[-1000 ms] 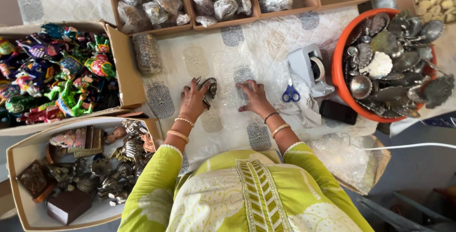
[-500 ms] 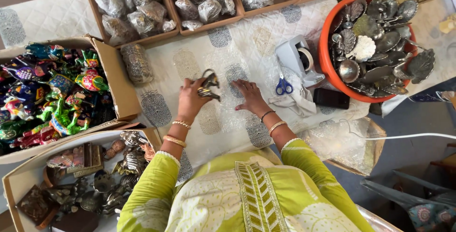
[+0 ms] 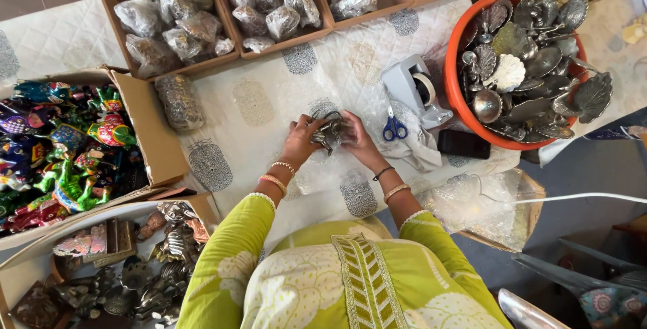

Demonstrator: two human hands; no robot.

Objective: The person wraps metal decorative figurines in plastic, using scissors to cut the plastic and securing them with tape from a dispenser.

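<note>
From the head view, my left hand and right hand meet over the printed cloth on the bench, both closed in a grip on one small dark metal ornament held between them, over a sheet of clear bubble wrap. Blue-handled scissors lie just beside my right hand, a grey tape dispenser beyond them. An orange tub of metal leaf-shaped dishes sits further right.
</note>
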